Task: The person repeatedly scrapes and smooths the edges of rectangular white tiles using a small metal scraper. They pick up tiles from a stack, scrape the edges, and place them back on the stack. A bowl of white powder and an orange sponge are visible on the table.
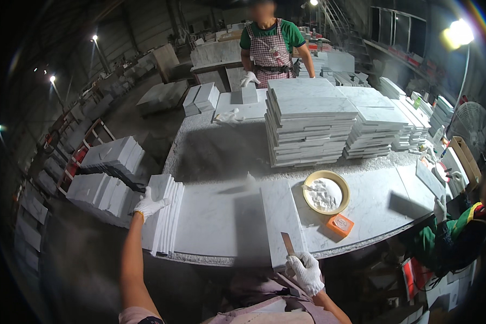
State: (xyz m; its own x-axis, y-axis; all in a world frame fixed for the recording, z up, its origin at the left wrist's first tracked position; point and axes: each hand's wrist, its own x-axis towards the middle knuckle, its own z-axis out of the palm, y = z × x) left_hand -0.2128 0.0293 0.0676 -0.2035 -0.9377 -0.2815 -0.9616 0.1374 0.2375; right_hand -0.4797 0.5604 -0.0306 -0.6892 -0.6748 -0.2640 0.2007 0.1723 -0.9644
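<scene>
My left hand (151,206), in a white knit glove, rests with fingers spread on a row of white marble tiles (167,221) standing on edge at the table's left end. My right hand (306,274), gloved too, is closed round a scraper (288,243) with a flat, narrow blade pointing up and away from me. Under the blade lies a single long marble tile (279,208), flat on the table near its front edge. To its right, a yellow bowl (344,203) holds white powder or paste. An orange box (340,224) sits just in front of the bowl.
Tall stacks of marble tiles (308,124) rise behind the bowl. Across the table stands a person in a checked apron (270,48); another person's sleeve (453,237) shows at right. More tiles (100,194) stand left of the table. A loose white glove (229,116) lies farther back.
</scene>
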